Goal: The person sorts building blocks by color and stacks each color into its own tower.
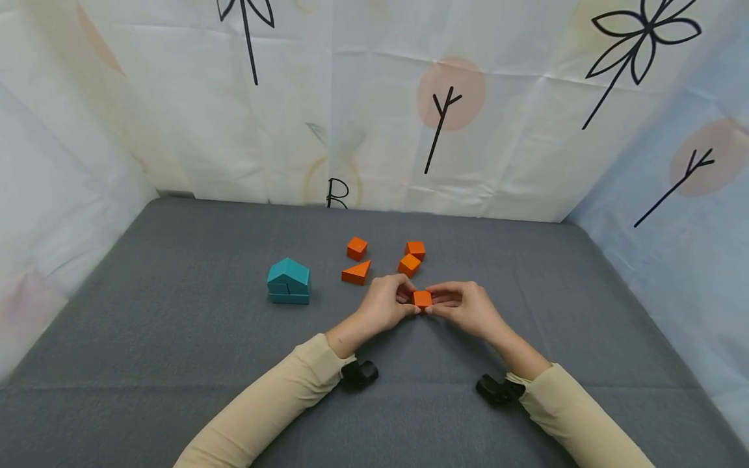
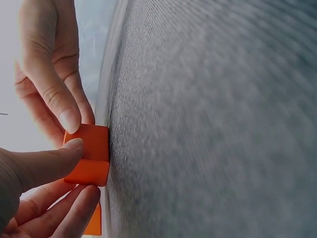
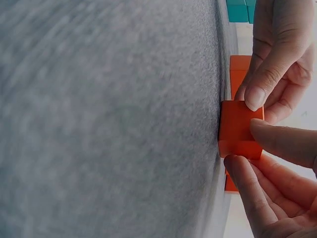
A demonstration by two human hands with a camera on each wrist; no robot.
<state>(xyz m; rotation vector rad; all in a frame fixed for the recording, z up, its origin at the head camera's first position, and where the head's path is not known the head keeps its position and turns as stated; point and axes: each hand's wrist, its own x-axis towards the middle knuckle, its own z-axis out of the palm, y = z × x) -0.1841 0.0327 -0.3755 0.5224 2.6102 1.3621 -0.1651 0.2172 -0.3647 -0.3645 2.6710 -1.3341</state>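
Between my two hands an orange block [image 1: 422, 299] stands on the grey cloth. My left hand [image 1: 386, 303] pinches it from the left, thumb in front and fingers behind. From the right side my right hand [image 1: 466, 307] pinches the same block. In the left wrist view the orange block [image 2: 91, 144] shows two faces, with the left thumb lying on one. The right wrist view has both thumbs at the block [image 3: 241, 124], its lower side right at the cloth. Just beyond the hands lie an orange cube [image 1: 409, 265] and another orange block [image 1: 415, 250].
An orange wedge [image 1: 355, 273] and an orange cube [image 1: 357, 248] lie beyond my left hand. Farther left stands a small teal house-shaped stack of blocks [image 1: 289, 281]. Patterned white cloth walls [image 1: 374, 143] border the grey table surface [image 1: 175, 338] at the back and sides.
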